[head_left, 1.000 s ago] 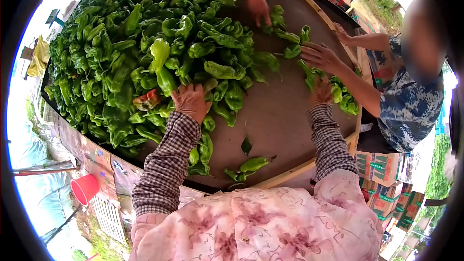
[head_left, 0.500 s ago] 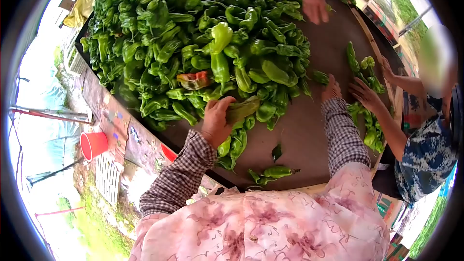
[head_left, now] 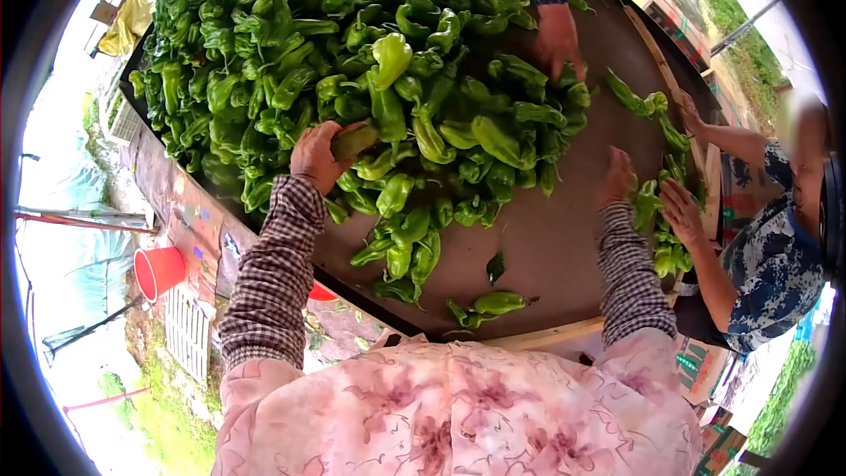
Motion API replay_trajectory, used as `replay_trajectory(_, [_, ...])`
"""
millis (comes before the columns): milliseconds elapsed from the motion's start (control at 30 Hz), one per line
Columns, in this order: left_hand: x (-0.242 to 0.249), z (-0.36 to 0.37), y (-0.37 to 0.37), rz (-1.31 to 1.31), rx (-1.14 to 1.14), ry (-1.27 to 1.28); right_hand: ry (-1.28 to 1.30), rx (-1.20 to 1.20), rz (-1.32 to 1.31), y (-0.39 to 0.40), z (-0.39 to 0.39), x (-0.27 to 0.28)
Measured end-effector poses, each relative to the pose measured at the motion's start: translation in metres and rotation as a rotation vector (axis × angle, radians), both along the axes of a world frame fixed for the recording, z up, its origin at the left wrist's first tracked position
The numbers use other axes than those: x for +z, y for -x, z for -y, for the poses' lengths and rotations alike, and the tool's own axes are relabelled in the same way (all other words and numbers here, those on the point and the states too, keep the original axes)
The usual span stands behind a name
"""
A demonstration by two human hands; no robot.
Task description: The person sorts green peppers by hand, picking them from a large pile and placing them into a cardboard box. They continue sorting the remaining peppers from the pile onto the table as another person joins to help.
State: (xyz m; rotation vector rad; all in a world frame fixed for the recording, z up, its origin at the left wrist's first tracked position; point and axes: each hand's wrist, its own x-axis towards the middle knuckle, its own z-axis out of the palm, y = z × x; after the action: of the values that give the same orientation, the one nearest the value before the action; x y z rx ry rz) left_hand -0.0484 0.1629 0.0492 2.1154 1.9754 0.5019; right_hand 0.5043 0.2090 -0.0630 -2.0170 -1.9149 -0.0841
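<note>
A large heap of green peppers [head_left: 264, 53] covers the left and far part of the brown table [head_left: 546, 247]. My left hand [head_left: 319, 157] is closed round a dull brownish-green pepper [head_left: 355, 139] at the near left side of the heap. Over the bare tabletop at the right, my right hand [head_left: 619, 178] has its fingers apart and holds nothing; it is slightly blurred. Beyond it to the right lies a row of green peppers [head_left: 674, 251]. Near the front edge sit a loose pepper [head_left: 499, 302] and a dark leaf [head_left: 496, 267].
At the right, a co-worker in a patterned shirt [head_left: 771, 256] has both hands by the pepper row. Another person's hand [head_left: 560, 40] touches the heap's far right side. A wooden rail [head_left: 656, 48] edges the table. A red bucket [head_left: 159, 272] stands on the ground at left.
My left hand has moved left and farther in with the brownish pepper. My right hand has drawn slightly toward me, away from a small pepper. The far person's hand has come nearer, onto the heap.
</note>
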Motion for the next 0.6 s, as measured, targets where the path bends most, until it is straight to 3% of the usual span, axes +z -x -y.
replay_trajectory(67, [0.013, 0.001, -0.001, 0.091, 0.058, 0.153, -0.017, 0.093, -0.079, 0.09, 0.025, 0.052])
replay_trajectory(100, [0.004, 0.006, 0.005, 0.083, -0.029, -0.099, -0.08, 0.191, -0.136, 0.114, 0.027, 0.05])
replay_trajectory(133, [0.004, 0.012, 0.009, 0.088, -0.033, -0.098, -0.142, 0.287, -0.191, 0.134, 0.03, 0.047])
replay_trajectory(200, [0.005, 0.023, 0.013, 0.459, 0.104, -0.157, -0.046, 0.334, -0.366, 0.175, 0.037, 0.06])
replay_trajectory(233, [0.005, 0.027, 0.014, 0.481, 0.071, -0.299, -0.048, 0.327, -0.361, 0.191, 0.036, 0.057])
replay_trajectory(267, [0.012, 0.035, 0.01, 0.662, 0.122, -0.272, -0.028, 0.275, -0.301, 0.205, 0.032, 0.05])
replay_trajectory(333, [0.016, 0.041, 0.003, 1.279, 0.058, -0.343, -0.005, 0.246, -0.253, 0.222, 0.024, 0.052])
replay_trajectory(367, [0.02, 0.046, 0.006, 1.465, 0.063, -0.26, 0.14, 0.197, -0.151, 0.225, 0.02, 0.056])
replay_trajectory(400, [0.026, 0.051, -0.005, 1.432, 0.078, -0.358, 0.283, 0.147, -0.043, 0.228, 0.016, 0.064])
replay_trajectory(467, [0.032, 0.058, -0.013, 1.776, 0.183, -0.178, 0.365, 0.102, 0.012, 0.229, 0.009, 0.069])
replay_trajectory(600, [0.008, 0.074, -0.007, 1.928, 0.256, 0.075, 0.406, 0.15, 0.057, 0.212, 0.015, 0.064])
